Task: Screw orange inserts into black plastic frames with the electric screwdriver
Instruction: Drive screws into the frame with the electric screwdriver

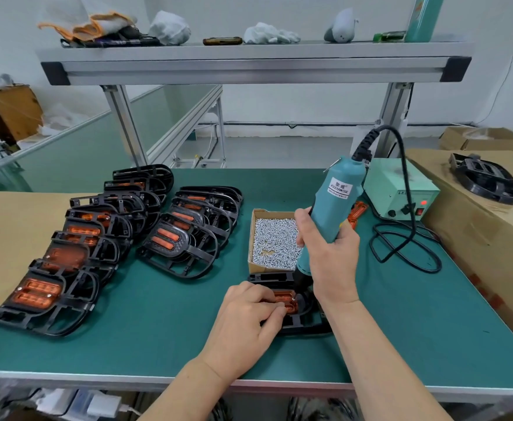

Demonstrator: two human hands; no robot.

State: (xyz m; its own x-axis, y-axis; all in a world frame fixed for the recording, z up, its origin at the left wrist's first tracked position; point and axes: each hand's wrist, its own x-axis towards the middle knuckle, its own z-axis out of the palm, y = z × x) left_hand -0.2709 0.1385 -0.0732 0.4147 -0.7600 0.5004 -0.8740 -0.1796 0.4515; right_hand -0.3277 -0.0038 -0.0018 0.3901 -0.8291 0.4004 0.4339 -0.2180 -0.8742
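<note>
cardboard box [251, 238] holds screws [275, 237]; right hand [329, 258] grips screwdriver [337, 197], left hand [244, 316] pinches insert [289, 299].

Item 1. Screwdriver [337, 205]: a white label [339, 187] on the teal body is carrying two Chinese characters, too small to read surely. Under them the brand KEENWISE is showing in dark capitals. A last line of fine print below is blurring past reading.

Item 2. Power box [394, 174]: the pale green front is showing letters beginning LE. The rest is lying hidden behind the black cable [409, 189].
</note>
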